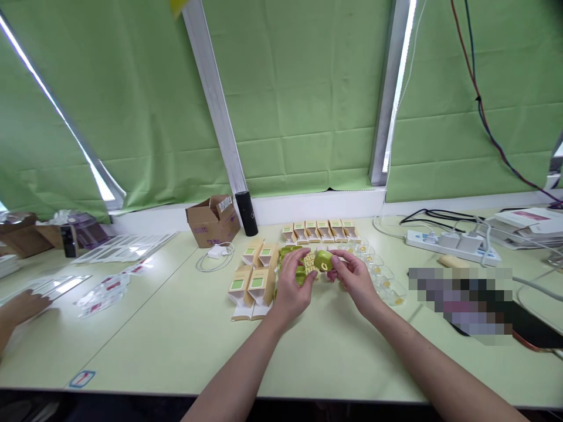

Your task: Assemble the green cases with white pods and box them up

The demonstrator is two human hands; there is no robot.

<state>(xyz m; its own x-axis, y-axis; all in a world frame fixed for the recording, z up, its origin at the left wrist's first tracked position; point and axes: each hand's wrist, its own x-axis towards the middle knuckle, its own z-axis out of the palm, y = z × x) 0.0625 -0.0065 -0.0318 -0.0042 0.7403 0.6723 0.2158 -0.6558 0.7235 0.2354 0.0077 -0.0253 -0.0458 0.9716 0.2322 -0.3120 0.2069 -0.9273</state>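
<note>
My right hand (356, 281) holds a small glossy green rounded object (324, 261) with a pale yellow ring mark on its front; its exact kind is unclear. Just left of it is my left hand (295, 284), thumb and fingers apart, with nothing seen in its grasp. Between the hands, on the table, lies a group of small cream pieces (309, 261). More green pieces (285, 251) sit behind and beside my left hand, which partly hides them. Open cream cartons with green squares (263, 282) stand left of that hand. Clear plastic pieces with yellow centres (382, 272) lie beyond my right hand.
A row of small cartons (320, 231) stands at the back. A cardboard box (214, 221), black cylinder (246, 213) and white charger (216, 251) are left of it. To the right are a power strip (453, 247) and phone (539, 325). Another person's hand (26, 308) rests far left.
</note>
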